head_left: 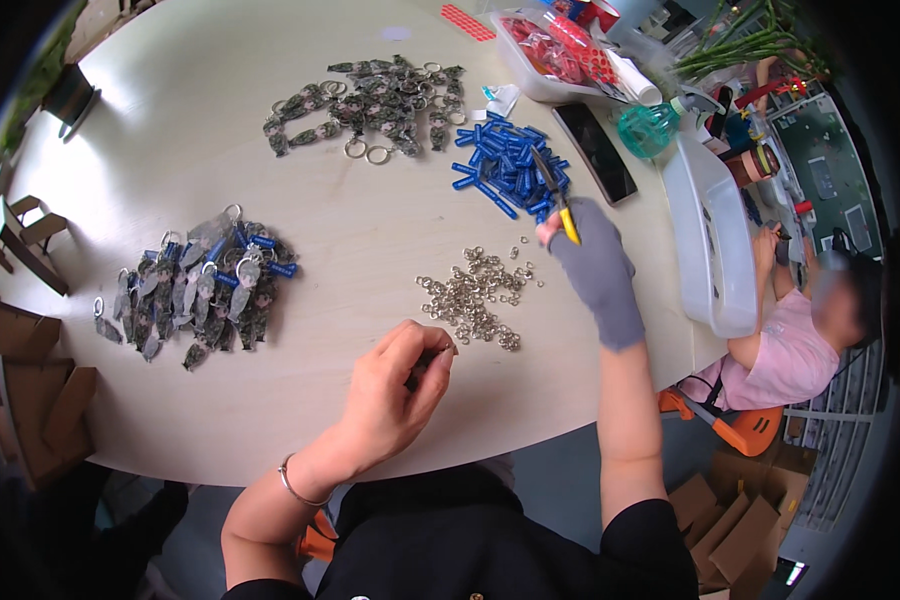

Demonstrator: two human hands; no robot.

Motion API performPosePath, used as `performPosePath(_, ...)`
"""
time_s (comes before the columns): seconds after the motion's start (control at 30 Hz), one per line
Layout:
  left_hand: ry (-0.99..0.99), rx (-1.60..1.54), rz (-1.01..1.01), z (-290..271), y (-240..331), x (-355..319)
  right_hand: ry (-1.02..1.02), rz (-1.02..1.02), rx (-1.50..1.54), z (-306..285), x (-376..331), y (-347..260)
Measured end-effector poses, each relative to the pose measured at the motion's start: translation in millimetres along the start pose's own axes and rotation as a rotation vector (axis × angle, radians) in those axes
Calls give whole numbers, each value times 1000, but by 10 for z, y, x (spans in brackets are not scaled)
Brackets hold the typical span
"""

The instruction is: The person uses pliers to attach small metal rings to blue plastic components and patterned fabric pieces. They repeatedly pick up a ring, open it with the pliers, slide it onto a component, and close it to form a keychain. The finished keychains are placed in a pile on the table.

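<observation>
My left hand [388, 385] is closed in a pinch just above the table's front part; something dark shows inside the curled fingers, too hidden to name. A grey fingerless glove covers my right hand [592, 265], which holds pliers [568, 220] with a yellow handle. Their metal jaws lie over the edge of a heap of small blue tags [510, 165], and my right fingertips are at the heap's near side. Between my hands is a scatter of small metal rings [475, 300].
Camouflage figure keychains [385, 100] lie in a far pile; at left, another pile of keychains [200, 285] has blue tags among it. A phone [595, 150], a green bottle [650, 128], a white bin [712, 240] and a tub of red packets [550, 60] line the right. A person in pink [790, 350] sits there.
</observation>
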State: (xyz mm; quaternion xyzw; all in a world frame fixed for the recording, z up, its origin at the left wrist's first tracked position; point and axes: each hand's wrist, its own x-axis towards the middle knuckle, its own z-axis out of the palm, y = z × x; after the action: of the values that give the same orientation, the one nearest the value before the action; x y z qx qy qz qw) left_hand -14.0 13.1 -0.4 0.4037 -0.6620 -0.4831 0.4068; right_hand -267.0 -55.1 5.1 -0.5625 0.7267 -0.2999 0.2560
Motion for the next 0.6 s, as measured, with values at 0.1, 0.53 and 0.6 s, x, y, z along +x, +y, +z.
performPosePath(0.1, 1, 38, 0, -15, -14, -8, -286, 81, 651, 141, -543, -471)
performPosePath(0.53, 111, 85, 49, 31, -42, -22, 31, -24, 766, 762, -1129, -625)
performPosePath(0.6, 131, 76, 58, 50, -33, -25, 122, -77, 734, 851, -1157, -587)
